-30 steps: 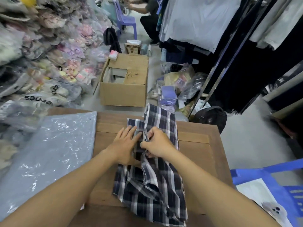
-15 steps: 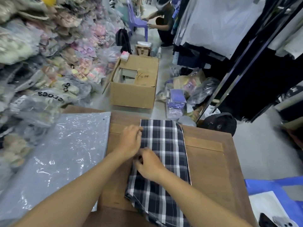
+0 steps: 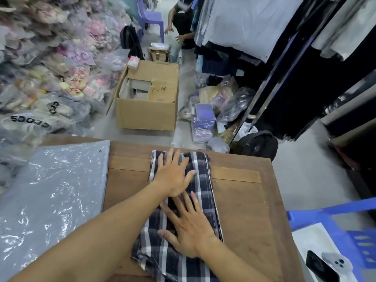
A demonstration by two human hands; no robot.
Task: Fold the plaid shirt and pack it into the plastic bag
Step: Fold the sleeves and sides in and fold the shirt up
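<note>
The navy-and-white plaid shirt (image 3: 205, 192) lies as a long narrow strip down the middle of the wooden table (image 3: 248, 210), its near end still rumpled at the table's front edge. My left hand (image 3: 173, 176) rests flat on the shirt's far half, fingers spread. Palm down, my right hand (image 3: 189, 226) presses on the shirt's middle with its fingers apart. Neither hand grips the cloth. The clear plastic bag (image 3: 50, 196) lies flat on the table's left side, apart from the shirt.
A cardboard box (image 3: 148, 98) stands on the floor beyond the table. Bagged goods are piled at left (image 3: 40, 78). A clothes rack (image 3: 284, 58) stands at right, a black backpack (image 3: 258, 145) below it. A blue plastic chair (image 3: 329, 220) with phones is at lower right. A person crouches far back (image 3: 183, 23).
The shirt went from a bunched fold to a flat narrow strip. Both hands let go of the fabric and now lie spread flat on it, the left one moved farther up.
</note>
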